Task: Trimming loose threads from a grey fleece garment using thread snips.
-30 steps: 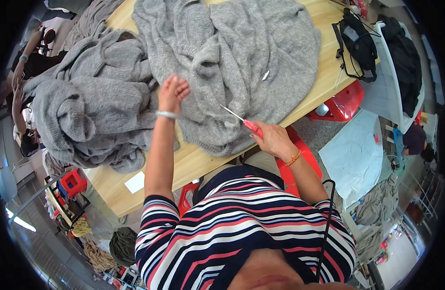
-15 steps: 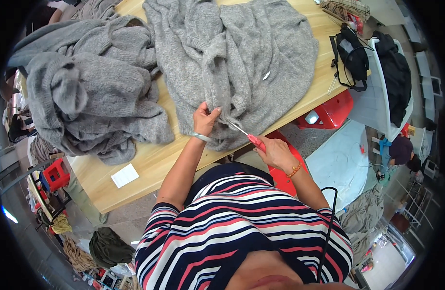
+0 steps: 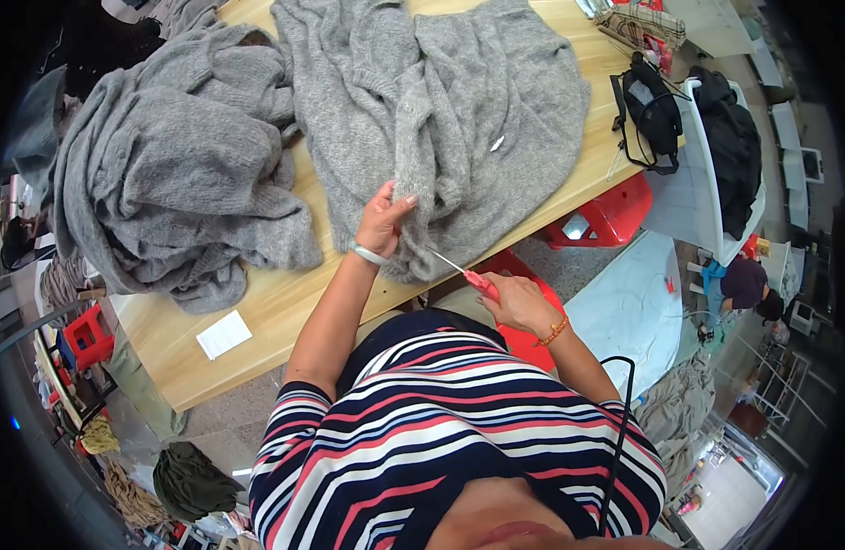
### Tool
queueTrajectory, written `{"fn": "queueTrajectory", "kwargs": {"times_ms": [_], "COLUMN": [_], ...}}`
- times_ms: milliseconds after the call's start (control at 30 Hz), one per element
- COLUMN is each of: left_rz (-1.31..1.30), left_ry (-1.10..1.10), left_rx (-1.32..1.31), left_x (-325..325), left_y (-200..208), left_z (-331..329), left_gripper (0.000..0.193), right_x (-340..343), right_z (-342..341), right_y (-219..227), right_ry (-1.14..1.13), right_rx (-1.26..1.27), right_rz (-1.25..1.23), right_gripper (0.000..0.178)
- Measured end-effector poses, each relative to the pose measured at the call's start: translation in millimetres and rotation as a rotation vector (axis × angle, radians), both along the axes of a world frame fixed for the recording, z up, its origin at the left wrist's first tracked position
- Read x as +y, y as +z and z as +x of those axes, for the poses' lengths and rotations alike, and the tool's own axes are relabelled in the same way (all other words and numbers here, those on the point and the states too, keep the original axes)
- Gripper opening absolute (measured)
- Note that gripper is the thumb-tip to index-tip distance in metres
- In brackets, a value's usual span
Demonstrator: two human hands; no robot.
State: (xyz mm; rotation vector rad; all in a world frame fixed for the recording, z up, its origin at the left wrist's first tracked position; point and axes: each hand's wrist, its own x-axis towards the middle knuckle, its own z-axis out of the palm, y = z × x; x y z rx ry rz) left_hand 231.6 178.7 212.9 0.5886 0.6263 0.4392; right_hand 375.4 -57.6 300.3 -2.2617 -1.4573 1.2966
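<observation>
Two bare hands of yours work over a soft, grey, fuzzy knitted garment (image 3: 528, 92) that lies spread and rumpled on the pale wood-grained bench (image 3: 165, 362), its lower edge near the bench's front edge. Your left hand (image 3: 382, 226) is at the near part of the garment, its fingers pinching a narrow, raised fold (image 3: 411, 147) of the knit, thumb on top. Your right hand (image 3: 517, 303) is to the right, its fingers closed around the red handle of a slim tool with a thin metal shaft (image 3: 483, 285). The shaft points up and left toward the garment, just below your left hand; you cannot tell from this view whether its tip touches the knit.

A small white tag (image 3: 497, 144) lies on the right part of the garment. To your left a heaped pile of grey knitwear (image 3: 188, 160) covers that side of the bench, with a flat white rectangular paper (image 3: 224, 335) nearer you. At the far right, near the bench's edge, sits a black mesh-sided bag (image 3: 653, 108) with straps. Past it, a white plastic tub (image 3: 758, 206) holds crumpled black cloth (image 3: 729, 151), and a red plastic stool (image 3: 615, 213) stands below the bench's right edge.
</observation>
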Motion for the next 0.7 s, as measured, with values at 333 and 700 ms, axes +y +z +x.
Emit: {"fn": "queueTrajectory", "kwargs": {"times_ms": [333,700], "left_rz": [-0.08,0.198], "left_ry": [-0.204,-0.091], "left_rx": [0.124,0.231], "left_x": [-32,-62], "left_y": [-6,-45], "left_z": [9,16], "left_gripper": [0.029,0.026], "right_x": [-22,-39], "right_z": [1,-10], "right_y": [0,-2], "right_ry": [-0.1,-0.103], "right_rx": [-0.045,-0.016], "right_rz": [-0.059,-0.041], "right_gripper": [0.033,0.033]}}
